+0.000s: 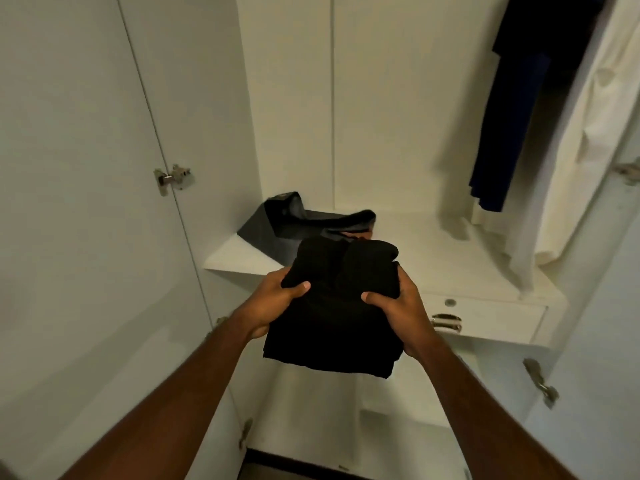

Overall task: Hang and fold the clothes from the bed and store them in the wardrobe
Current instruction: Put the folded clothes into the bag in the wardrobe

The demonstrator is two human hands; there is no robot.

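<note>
Gripping a folded black garment [336,299] from both sides, thumbs curled over its top, the left hand [273,299] and right hand [398,306] hold it near the wardrobe shelf [433,251], where a grey folded garment [277,230] lies further back.

Drawer handle [446,322] (metal), hinge [172,178].

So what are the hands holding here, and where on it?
Both hold a folded black garment by its side edges: left hand on the left edge, right hand on the right, thumbs on top.
</note>
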